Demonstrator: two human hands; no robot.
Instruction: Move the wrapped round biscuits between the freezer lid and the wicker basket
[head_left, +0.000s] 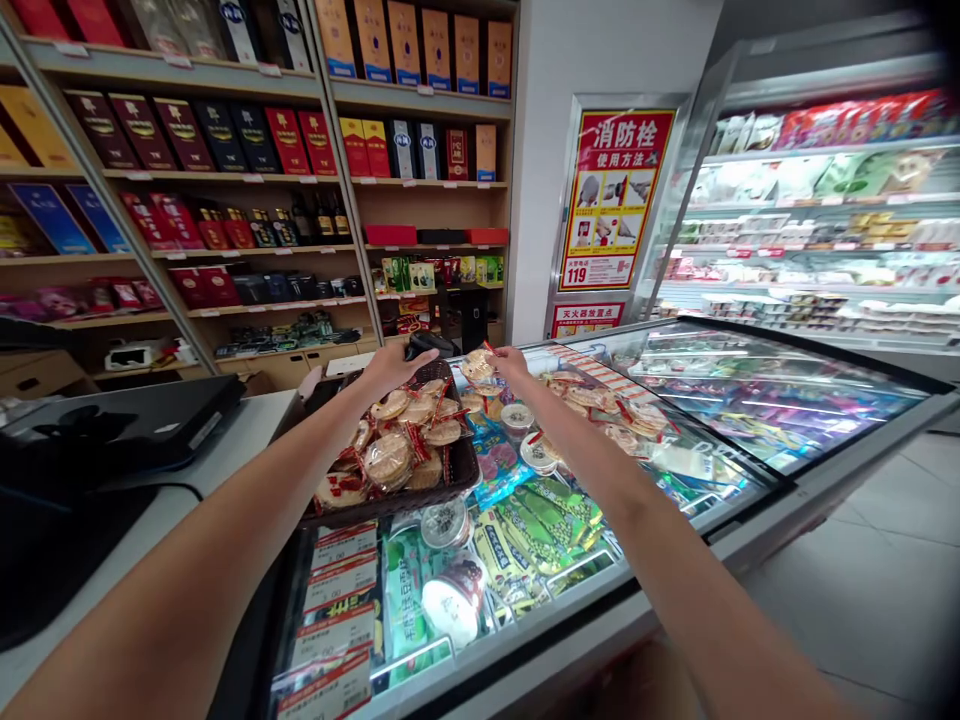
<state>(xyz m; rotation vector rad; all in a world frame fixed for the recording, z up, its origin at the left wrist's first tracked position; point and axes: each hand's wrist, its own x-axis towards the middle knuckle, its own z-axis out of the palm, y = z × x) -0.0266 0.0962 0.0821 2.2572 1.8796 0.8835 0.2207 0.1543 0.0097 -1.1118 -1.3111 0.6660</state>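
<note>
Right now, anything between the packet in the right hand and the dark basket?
Only the side rim of the basket, as far as visible. The packet is just outside it, in the right hand. The left hand is at the basket's far end.

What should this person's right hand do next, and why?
Perhaps the right hand should move its biscuit packet into the basket: similar packets lie there, and the left hand is near the basket's far edge.
</note>
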